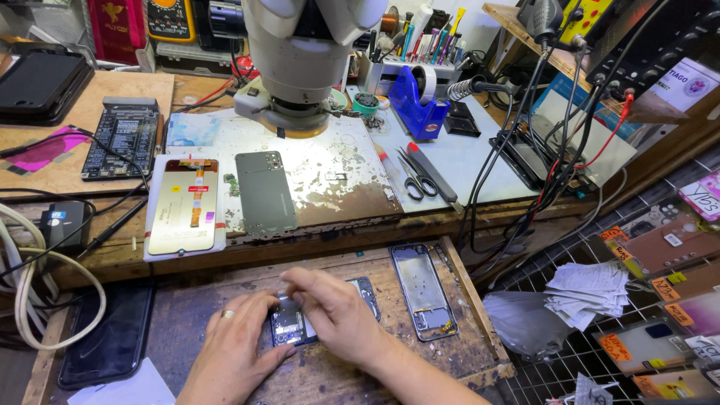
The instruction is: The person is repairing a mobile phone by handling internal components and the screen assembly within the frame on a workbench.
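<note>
An opened phone body (296,324) lies in the wooden drawer (465,292) in front of me. My left hand (232,349), a ring on one finger, rests on its left edge and steadies it. My right hand (334,311) lies across its top with fingers pinched together over the inner parts; whatever is between the fingertips is hidden. Beside it on the right lies an empty phone frame (424,292). On the worn mat above sit a grey back cover (264,191) and a screen panel (184,206) face down on white backing.
A microscope head (300,60) hangs over the mat. Scissors (415,180), a blue tape dispenser (412,101), a test board (121,139) and cables crowd the bench. A dark phone (112,337) lies at the drawer's left. Packaged phone cases (660,300) fill a wire rack on the right.
</note>
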